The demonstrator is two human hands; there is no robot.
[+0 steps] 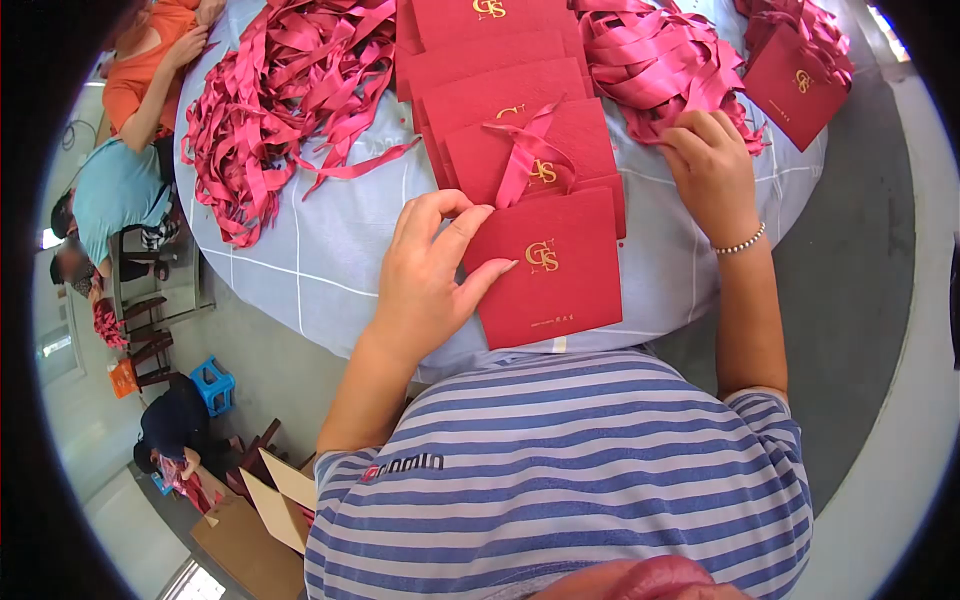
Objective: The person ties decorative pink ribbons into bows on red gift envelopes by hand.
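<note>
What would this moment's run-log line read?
left hand: at front gold-lettered card; right hand: at pink ribbon heap; ribbon strip: over card behind

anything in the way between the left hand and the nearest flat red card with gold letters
Nothing visible: the left hand is at the upper left corner of the card, thumb over its face. The shiny pink ribbon lies across cards behind.

We seem to be in a small handwork workshop. Across the top of the frame, we see heaps of pink ribbon (665, 60) beside a row of matching red packets (510, 80) on a cloth-covered desk (330, 245). Other people (122, 195) sit along the left edge, near a blue stool (212, 388). We notice a cardboard box (245, 545) lower left and plain grey floor (835, 290) at right.
</note>
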